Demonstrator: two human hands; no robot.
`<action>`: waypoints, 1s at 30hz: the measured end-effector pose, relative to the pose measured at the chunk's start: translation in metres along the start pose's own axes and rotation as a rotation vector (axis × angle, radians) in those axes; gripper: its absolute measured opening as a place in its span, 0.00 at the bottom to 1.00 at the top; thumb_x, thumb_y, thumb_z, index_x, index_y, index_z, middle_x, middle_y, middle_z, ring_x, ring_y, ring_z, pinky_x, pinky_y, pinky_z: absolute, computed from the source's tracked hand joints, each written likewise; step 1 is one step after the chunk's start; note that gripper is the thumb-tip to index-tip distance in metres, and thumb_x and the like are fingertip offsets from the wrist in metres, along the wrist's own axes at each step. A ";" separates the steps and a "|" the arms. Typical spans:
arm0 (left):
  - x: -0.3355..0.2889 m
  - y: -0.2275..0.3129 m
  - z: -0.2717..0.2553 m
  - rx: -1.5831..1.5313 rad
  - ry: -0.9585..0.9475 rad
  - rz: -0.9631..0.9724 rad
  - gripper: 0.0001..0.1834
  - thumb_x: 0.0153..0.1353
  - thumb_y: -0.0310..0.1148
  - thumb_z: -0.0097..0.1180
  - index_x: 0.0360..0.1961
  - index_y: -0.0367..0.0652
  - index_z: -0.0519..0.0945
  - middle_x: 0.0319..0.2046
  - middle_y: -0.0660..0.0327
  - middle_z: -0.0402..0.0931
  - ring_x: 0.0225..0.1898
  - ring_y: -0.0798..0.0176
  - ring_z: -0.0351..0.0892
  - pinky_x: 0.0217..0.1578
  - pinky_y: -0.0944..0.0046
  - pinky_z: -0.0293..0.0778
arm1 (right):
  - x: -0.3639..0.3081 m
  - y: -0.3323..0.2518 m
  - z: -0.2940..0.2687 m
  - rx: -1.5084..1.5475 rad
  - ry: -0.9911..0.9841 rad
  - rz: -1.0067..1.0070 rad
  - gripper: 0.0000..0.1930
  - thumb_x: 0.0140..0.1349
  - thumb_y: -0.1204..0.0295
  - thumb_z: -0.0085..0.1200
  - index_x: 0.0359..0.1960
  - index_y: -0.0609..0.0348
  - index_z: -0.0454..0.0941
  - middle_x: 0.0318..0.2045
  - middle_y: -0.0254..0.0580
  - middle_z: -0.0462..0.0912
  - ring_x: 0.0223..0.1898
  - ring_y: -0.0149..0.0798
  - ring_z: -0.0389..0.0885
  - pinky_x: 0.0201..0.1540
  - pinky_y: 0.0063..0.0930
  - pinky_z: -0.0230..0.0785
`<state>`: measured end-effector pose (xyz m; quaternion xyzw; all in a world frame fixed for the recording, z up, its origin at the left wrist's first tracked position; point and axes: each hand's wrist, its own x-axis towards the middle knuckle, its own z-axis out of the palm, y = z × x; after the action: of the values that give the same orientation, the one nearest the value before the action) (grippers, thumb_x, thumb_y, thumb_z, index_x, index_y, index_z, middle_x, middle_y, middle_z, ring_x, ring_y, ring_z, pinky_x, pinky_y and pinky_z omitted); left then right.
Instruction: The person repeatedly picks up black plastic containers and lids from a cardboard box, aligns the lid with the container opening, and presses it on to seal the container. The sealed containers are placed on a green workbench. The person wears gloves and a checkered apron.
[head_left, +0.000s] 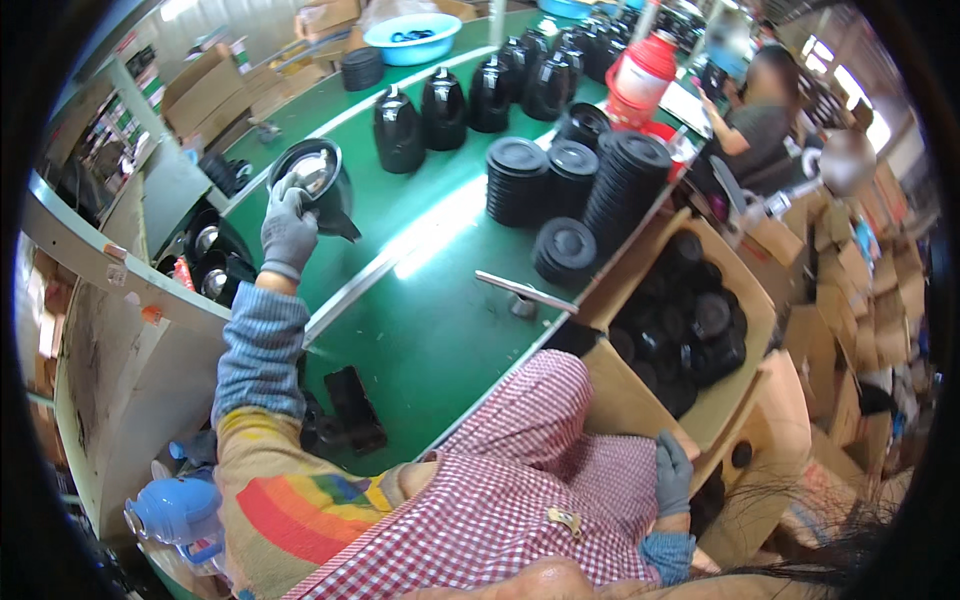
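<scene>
**Holding one black vessel at the green bench, left hand only**

Hands: two, in grey gloves, set well apart. Left hand [288, 230]: clamped on the rim of a black vessel [335, 205], tilted, shiny metal showing inside; it is at the left part of the bench [430, 310], though whether it touches the surface I cannot tell. Right hand [674, 475]: low at the person's side, against a flap of a cardboard box [620, 395]; from here I cannot tell whether it grips.

In the box: a heap of black parts [710, 315].

On the bench, near: one metal bar [525, 291]; one dark flat rectangular object [355, 410].

Farther along: stacks of black discs [517, 180]; a row of black vessels [400, 130], upright; one red container [645, 80]; one light-blue basin [413, 50].

Beyond, right: a seated co-worker [752, 130] in a dark top.
</scene>
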<state>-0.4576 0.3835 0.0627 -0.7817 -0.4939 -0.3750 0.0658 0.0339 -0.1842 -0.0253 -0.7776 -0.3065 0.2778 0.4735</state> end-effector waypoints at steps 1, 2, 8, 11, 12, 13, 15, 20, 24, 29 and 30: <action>-0.006 0.042 -0.023 -0.130 -0.033 0.088 0.14 0.50 0.22 0.66 0.37 0.42 0.77 0.61 0.48 0.72 0.62 0.42 0.72 0.58 0.51 0.72 | 0.000 0.001 -0.004 0.044 0.022 0.060 0.21 0.68 0.74 0.53 0.61 0.71 0.74 0.57 0.51 0.81 0.59 0.40 0.78 0.63 0.31 0.68; -0.012 0.087 -0.047 -0.248 -0.066 0.178 0.14 0.48 0.20 0.66 0.36 0.40 0.77 0.60 0.47 0.73 0.59 0.41 0.74 0.57 0.52 0.74 | 0.001 -0.004 -0.006 -0.018 0.002 0.021 0.22 0.68 0.73 0.53 0.61 0.71 0.74 0.57 0.51 0.81 0.59 0.40 0.78 0.63 0.31 0.68; -0.049 0.272 -0.057 -0.906 -0.542 0.603 0.16 0.45 0.17 0.69 0.34 0.39 0.78 0.59 0.48 0.72 0.59 0.41 0.75 0.57 0.52 0.73 | -0.005 -0.063 -0.024 -0.056 0.022 -0.255 0.22 0.68 0.68 0.54 0.60 0.67 0.77 0.57 0.52 0.81 0.60 0.43 0.78 0.63 0.34 0.68; -0.082 0.345 -0.030 -1.058 -0.818 0.809 0.12 0.47 0.20 0.67 0.31 0.38 0.76 0.58 0.46 0.72 0.54 0.40 0.77 0.53 0.52 0.75 | -0.020 -0.102 -0.025 -0.090 0.061 -0.357 0.23 0.69 0.67 0.55 0.61 0.69 0.75 0.60 0.52 0.79 0.62 0.44 0.76 0.66 0.34 0.65; -0.098 0.359 -0.013 -1.076 -0.882 0.879 0.13 0.46 0.20 0.66 0.30 0.40 0.74 0.58 0.45 0.73 0.53 0.40 0.77 0.53 0.51 0.75 | -0.021 -0.103 -0.025 -0.103 0.067 -0.393 0.23 0.68 0.67 0.55 0.61 0.68 0.75 0.60 0.52 0.79 0.63 0.44 0.76 0.66 0.34 0.64; -0.110 0.374 -0.002 -1.139 -0.933 0.946 0.12 0.46 0.19 0.65 0.29 0.39 0.74 0.56 0.44 0.73 0.53 0.39 0.78 0.52 0.51 0.76 | -0.021 -0.098 -0.022 -0.085 0.098 -0.472 0.21 0.66 0.71 0.58 0.59 0.64 0.77 0.59 0.50 0.80 0.61 0.45 0.78 0.65 0.35 0.66; -0.135 0.392 0.018 -1.152 -1.110 1.037 0.09 0.46 0.18 0.63 0.26 0.39 0.75 0.54 0.44 0.75 0.52 0.39 0.78 0.48 0.50 0.77 | -0.025 -0.094 -0.016 -0.105 0.085 -0.513 0.21 0.65 0.70 0.60 0.59 0.64 0.78 0.57 0.51 0.81 0.59 0.47 0.79 0.63 0.36 0.69; -0.194 0.410 0.053 -1.356 -1.386 1.137 0.11 0.44 0.16 0.67 0.27 0.37 0.78 0.58 0.45 0.73 0.57 0.40 0.76 0.55 0.54 0.77 | -0.037 -0.068 -0.006 -0.065 -0.091 -0.428 0.19 0.63 0.68 0.60 0.54 0.62 0.82 0.51 0.50 0.85 0.54 0.48 0.82 0.59 0.37 0.72; -0.201 0.421 0.068 -1.560 -1.380 1.050 0.16 0.44 0.15 0.63 0.34 0.41 0.76 0.55 0.44 0.73 0.56 0.39 0.75 0.54 0.49 0.76 | -0.013 -0.053 -0.007 -0.374 -0.336 -0.519 0.30 0.51 0.53 0.68 0.53 0.57 0.82 0.53 0.46 0.83 0.56 0.50 0.80 0.62 0.42 0.69; -0.157 0.409 0.079 -1.340 -1.300 0.812 0.20 0.55 0.24 0.66 0.51 0.42 0.81 0.57 0.49 0.75 0.61 0.46 0.74 0.63 0.52 0.69 | 0.005 -0.057 -0.005 -0.613 -0.398 -0.544 0.31 0.49 0.49 0.66 0.52 0.53 0.83 0.55 0.40 0.83 0.54 0.48 0.80 0.60 0.43 0.68; -0.145 0.390 0.110 -1.289 -1.016 0.714 0.19 0.53 0.26 0.66 0.48 0.39 0.82 0.53 0.52 0.79 0.56 0.51 0.78 0.57 0.54 0.74 | 0.009 -0.057 -0.001 -0.605 -0.414 -0.555 0.30 0.49 0.49 0.66 0.51 0.54 0.84 0.54 0.40 0.84 0.52 0.49 0.81 0.58 0.43 0.69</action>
<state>-0.1133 0.1344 -0.0060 -0.8457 0.1159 -0.1454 -0.5002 0.0287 -0.1573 0.0259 -0.6975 -0.6586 0.1881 0.2106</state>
